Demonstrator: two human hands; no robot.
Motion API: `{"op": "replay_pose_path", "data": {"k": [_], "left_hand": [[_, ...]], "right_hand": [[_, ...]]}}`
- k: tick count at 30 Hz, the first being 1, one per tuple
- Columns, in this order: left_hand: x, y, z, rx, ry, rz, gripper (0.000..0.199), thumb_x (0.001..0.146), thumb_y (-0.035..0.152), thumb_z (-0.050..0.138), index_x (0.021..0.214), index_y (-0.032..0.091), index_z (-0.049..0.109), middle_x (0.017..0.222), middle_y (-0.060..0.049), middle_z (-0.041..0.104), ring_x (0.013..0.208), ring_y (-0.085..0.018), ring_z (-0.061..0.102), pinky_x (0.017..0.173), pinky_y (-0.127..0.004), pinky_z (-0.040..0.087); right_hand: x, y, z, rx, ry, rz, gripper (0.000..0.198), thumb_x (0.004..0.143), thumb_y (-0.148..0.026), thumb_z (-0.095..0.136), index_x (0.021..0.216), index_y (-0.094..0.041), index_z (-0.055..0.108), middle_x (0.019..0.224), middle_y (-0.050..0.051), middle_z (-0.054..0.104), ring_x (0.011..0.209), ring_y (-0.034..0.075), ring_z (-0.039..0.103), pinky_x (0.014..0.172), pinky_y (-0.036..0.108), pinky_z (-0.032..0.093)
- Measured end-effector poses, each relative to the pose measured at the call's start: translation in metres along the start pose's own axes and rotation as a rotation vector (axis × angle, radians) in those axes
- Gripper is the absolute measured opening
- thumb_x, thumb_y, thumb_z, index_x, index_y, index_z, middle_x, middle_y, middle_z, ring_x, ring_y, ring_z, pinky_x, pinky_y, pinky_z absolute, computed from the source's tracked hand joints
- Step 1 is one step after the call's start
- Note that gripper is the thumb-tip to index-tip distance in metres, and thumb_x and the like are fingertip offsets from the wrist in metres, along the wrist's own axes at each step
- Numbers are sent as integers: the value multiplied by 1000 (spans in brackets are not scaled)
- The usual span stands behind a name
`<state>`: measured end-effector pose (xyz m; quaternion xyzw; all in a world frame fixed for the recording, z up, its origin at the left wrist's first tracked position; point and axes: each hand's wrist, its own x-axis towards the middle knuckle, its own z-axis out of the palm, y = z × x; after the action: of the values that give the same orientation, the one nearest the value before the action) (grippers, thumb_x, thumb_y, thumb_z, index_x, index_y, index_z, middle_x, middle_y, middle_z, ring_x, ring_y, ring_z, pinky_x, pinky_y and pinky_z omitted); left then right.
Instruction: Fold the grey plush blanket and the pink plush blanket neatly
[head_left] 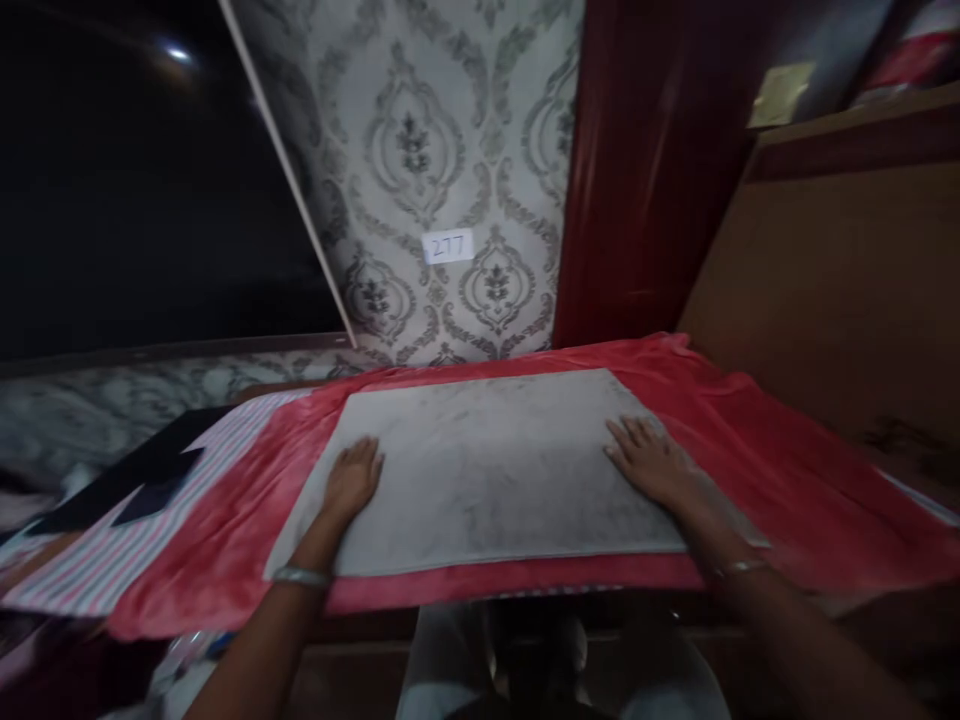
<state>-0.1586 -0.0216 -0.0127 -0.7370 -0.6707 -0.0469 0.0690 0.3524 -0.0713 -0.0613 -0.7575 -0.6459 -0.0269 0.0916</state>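
A flat grey rectangular sheet [487,470], perhaps cloth or board, lies over a red plush blanket [750,450]. My left hand [355,478] rests palm down on the sheet's left side, its fingers stretched away from me. On the right side my right hand [643,458] lies flat with fingers spread. Neither hand holds anything. A bracelet [301,576] circles the left wrist and another bracelet [742,567] the right. The sheet's surface looks smudged with darker patches.
Under the blanket's left side shows a striped cloth [225,455] with a dark flat item [159,490] on it. A large dark screen [150,190] stands at the back left. Patterned wallpaper bears a paper label [448,246] reading 277. A brown panel [840,300] rises at the right.
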Motion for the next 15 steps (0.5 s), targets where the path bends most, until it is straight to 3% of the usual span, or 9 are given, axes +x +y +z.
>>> {"op": "replay_pose_path", "data": {"k": [6, 15], "left_hand": [[-10, -7, 12, -19, 19, 6, 56, 103, 39, 34, 152, 13, 46, 158, -18, 43, 149, -28, 38, 121, -49, 30], [-49, -19, 9, -19, 2, -29, 58, 103, 46, 37, 157, 25, 38, 166, -10, 28, 154, -35, 23, 122, -60, 23]], "right_hand": [[-12, 17, 24, -23, -6, -65, 70, 99, -55, 22, 160, -24, 33, 167, 10, 28, 153, 36, 24, 118, 67, 24], [-66, 19, 15, 18, 68, -128, 64, 99, -49, 26, 156, -23, 42, 163, 13, 36, 148, 41, 34, 113, 68, 30]]}}
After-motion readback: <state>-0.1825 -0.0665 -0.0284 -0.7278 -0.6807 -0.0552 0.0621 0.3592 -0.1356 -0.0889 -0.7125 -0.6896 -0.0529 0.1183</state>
